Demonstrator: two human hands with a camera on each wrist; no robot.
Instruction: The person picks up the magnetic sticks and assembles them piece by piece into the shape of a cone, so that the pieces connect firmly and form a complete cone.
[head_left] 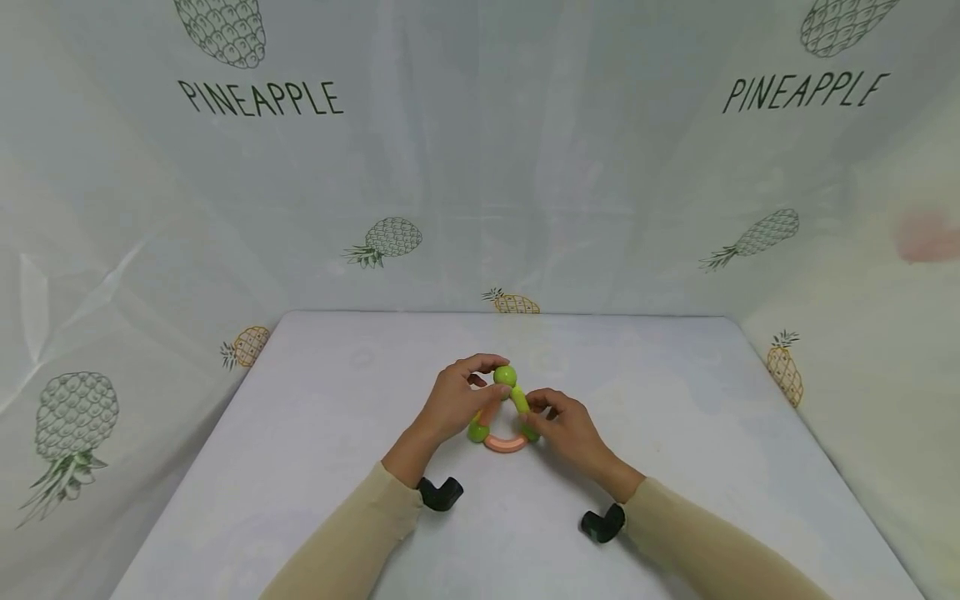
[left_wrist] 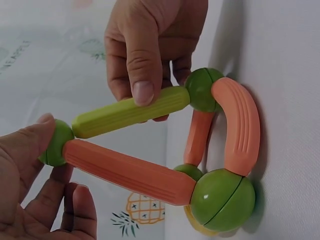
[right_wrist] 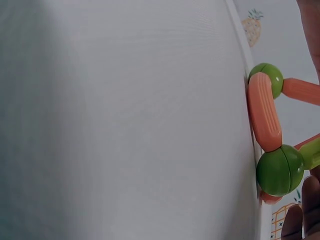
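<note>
A frame of green balls and ribbed rods stands on the table. My left hand [head_left: 452, 400] holds the green ball [head_left: 506, 376] at its top between thumb and fingers. My right hand [head_left: 572, 429] pinches the yellow-green rod [left_wrist: 131, 112], which runs from that top ball down to a lower green ball [left_wrist: 202, 90]. A straight orange rod [left_wrist: 129, 171] slopes from the top ball to another base ball [left_wrist: 223, 200]. Between these two base balls lies a curved orange rod [left_wrist: 243, 125]. Behind, a further ball [left_wrist: 188, 172] is partly hidden, with a yellow piece [left_wrist: 200, 224] low down.
The white table [head_left: 337, 500] carries the frame near its middle. Two black curved pieces [head_left: 441, 494] show by the sleeves, one at each wrist. A pale curtain [head_left: 525, 150] printed with pineapples hangs behind the table and along its sides.
</note>
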